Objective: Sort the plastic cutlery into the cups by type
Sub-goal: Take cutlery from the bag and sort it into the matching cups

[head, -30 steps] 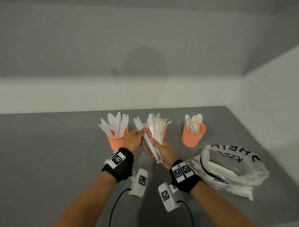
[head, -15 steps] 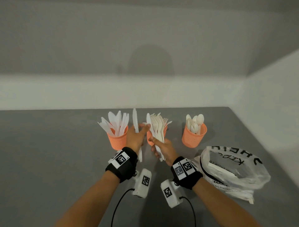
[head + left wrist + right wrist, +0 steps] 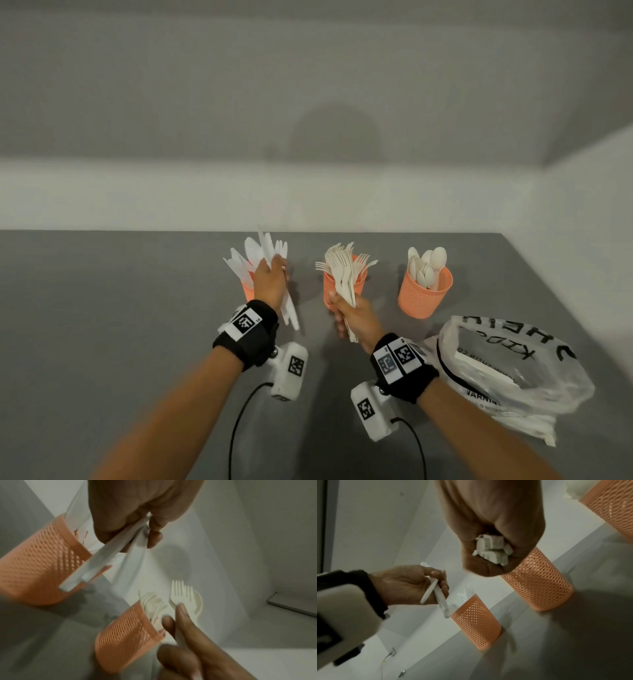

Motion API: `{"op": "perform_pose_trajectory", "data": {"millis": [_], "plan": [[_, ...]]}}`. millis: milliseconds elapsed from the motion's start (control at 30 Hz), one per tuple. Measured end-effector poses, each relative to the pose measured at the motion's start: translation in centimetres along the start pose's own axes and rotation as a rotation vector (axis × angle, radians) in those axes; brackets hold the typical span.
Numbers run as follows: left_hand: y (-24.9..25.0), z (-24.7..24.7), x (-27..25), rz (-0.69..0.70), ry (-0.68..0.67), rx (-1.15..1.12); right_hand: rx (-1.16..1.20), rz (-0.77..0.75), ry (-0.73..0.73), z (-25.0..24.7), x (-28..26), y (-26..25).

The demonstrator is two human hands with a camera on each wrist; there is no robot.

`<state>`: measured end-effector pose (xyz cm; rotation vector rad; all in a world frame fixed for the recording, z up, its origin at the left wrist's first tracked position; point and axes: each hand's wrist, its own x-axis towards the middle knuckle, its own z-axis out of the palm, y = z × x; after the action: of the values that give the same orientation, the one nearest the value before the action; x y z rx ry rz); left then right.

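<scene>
Three orange mesh cups stand in a row on the grey table. The left cup [image 3: 247, 291] holds knives, the middle cup [image 3: 360, 286] forks, the right cup [image 3: 424, 298] spoons. My left hand [image 3: 274, 272] pinches two white knives [image 3: 290, 313] just in front of the knife cup [image 3: 39, 566], blades up among the knives there, handles hanging down. My right hand [image 3: 344, 310] grips a bundle of forks [image 3: 344, 277] by the handles in front of the fork cup [image 3: 537, 582]. The handle ends [image 3: 491, 550] poke out of that fist.
A crumpled white plastic bag [image 3: 507, 373] with black lettering lies at the right, just beside my right forearm. The table ends at a white wall behind the cups and another on the right. Wrist camera cables trail toward me.
My left hand has drawn the knives out of the bundle and carried them left to the knife cup. My right hand keeps the forks and has dropped back a little.
</scene>
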<state>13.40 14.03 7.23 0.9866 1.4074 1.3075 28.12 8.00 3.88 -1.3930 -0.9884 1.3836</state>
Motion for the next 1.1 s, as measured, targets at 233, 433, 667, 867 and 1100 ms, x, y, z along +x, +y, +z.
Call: {"op": "perform_pose_trajectory", "data": {"millis": [233,433,667,867,1100], "plan": [[5.1,-2.1,3.9,0.204,0.189,-0.14,0.066,0.098,-0.041,-0.7,0.1,-1.3],[5.4,-1.7,6.2,0.291,0.235,-0.125,0.147,0.125,-0.038,-0.7,0.4,-1.5],[0.5,-0.8,6.1,0.332,0.087,0.068,0.068,0.111,-0.028,-0.9,0.1,-0.9],[-0.9,-0.4,6.0,0.378,0.003,0.26,0.048,0.109,-0.013,-1.0,-0.3,-0.8],[-1.4,-1.1,5.9,0.6,-0.138,0.718,0.079,0.121,0.004,-1.0,-0.4,-1.3]]}}
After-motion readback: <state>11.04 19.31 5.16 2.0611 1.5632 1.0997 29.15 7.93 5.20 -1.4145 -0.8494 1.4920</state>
